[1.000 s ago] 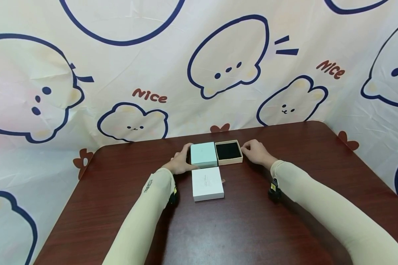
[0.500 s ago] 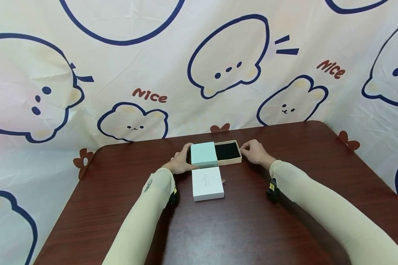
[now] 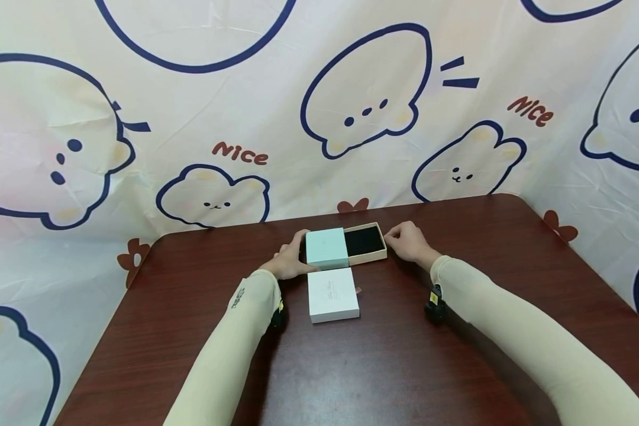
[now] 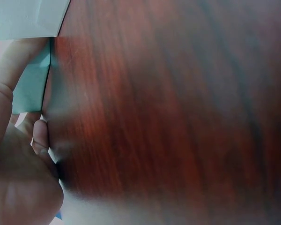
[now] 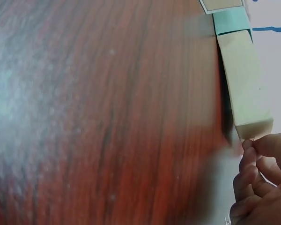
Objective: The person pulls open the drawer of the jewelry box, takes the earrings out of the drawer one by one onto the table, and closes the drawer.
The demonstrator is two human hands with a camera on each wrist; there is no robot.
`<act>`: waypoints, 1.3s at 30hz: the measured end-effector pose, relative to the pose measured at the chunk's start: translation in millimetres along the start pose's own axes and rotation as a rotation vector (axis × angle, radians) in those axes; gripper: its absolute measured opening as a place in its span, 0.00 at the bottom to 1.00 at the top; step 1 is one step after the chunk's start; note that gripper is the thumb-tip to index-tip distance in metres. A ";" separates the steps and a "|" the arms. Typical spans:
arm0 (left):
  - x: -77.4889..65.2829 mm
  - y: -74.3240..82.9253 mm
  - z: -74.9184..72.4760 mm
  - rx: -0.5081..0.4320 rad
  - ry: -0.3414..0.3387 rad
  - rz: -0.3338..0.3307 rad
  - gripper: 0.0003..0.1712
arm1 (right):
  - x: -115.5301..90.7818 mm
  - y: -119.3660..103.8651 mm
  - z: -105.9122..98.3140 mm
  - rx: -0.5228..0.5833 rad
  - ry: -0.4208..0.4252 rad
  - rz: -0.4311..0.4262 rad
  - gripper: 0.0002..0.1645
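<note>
A mint-green gift box sleeve (image 3: 326,247) lies near the table's far edge. My left hand (image 3: 288,261) grips it from the left, thumb along the near side and fingers at the far side. From the sleeve's right end sticks a cream drawer (image 3: 368,259) with a black lining (image 3: 364,240). At the drawer's outer end, my right hand (image 3: 407,241) pinches with thumb and fingertips; what lies between them is mostly hidden, perhaps a small pull tab. In the right wrist view, the drawer's end (image 5: 255,127) meets those fingertips. Directly in front of the sleeve sits a white box (image 3: 333,296).
A small brownish tab (image 3: 358,290) shows at the white box's right side. All boxes stand on a dark red-brown wooden table (image 3: 394,367). Behind the table hangs a patterned cloth (image 3: 277,118).
My right hand has shifted slightly left, and the drawer has slid a little further into the sleeve, its outer end now slightly higher. My left hand and the white box stay put.
</note>
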State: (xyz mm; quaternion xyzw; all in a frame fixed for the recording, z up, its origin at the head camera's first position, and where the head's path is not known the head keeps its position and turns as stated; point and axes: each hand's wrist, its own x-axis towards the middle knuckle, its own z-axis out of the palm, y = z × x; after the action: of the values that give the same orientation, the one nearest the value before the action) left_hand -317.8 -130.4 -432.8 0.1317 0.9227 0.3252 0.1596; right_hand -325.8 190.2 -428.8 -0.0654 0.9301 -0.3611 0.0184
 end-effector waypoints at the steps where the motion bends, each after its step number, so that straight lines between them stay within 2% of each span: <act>1: -0.3 0.4 -0.3 -0.004 0.000 0.002 0.58 | 0.3 0.2 0.4 0.003 0.002 0.003 0.18; 15: -3.6 2.7 -2.2 -0.010 -0.004 0.003 0.57 | -0.6 1.2 4.1 0.030 0.003 0.038 0.18; 39: -2.3 2.2 -0.8 -0.006 0.000 -0.008 0.58 | -3.3 -6.5 10.5 0.052 -0.007 0.030 0.17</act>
State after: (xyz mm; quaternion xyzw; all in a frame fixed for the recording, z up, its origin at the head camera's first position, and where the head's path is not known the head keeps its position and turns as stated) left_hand -315.8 -129.9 -430.4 0.1274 0.9222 0.3274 0.1614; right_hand -321.0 178.9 -432.2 -0.0522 0.9212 -0.3845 0.0288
